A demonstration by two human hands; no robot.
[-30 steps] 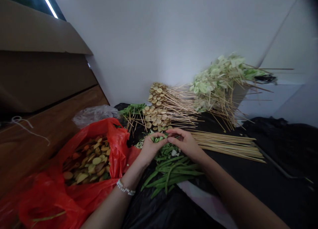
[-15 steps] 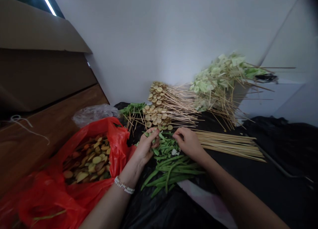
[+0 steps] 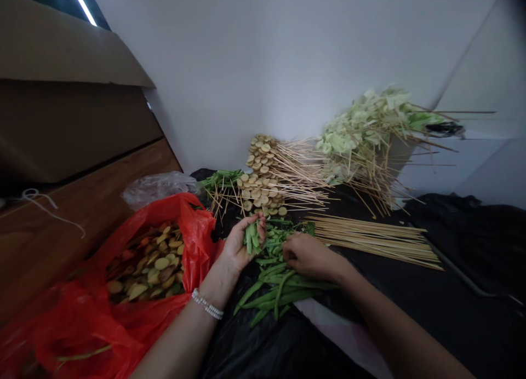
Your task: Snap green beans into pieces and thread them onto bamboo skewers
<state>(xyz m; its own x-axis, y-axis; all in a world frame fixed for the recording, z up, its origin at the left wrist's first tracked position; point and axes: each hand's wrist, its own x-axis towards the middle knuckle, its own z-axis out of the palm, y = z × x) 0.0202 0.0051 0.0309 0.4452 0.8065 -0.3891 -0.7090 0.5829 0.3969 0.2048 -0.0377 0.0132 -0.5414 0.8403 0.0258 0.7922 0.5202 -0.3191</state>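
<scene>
In the head view, the left hand [image 3: 235, 246] has rolled open to show green bean pieces [image 3: 252, 239] held between its palm and curled fingers. The right hand [image 3: 313, 254] has come nearer, down to the cut beans [image 3: 272, 246]; whether its bent fingers grip anything I cannot tell. The hands seem to work separately now. The held pieces look short, flat and pale, left of the cut beans, beyond the long beans [image 3: 282, 292].

- Red bag [image 3: 198, 242] blocks low path left of left hand [image 3: 238, 243]
- Potato skewers [image 3: 261, 190] block ahead
- Loose sticks [image 3: 378, 239] lie forward-right of right hand [image 3: 308, 256]
- Passable: black surface [image 3: 405, 299] between sticks and right forearm [image 3: 380, 308]; air above
</scene>
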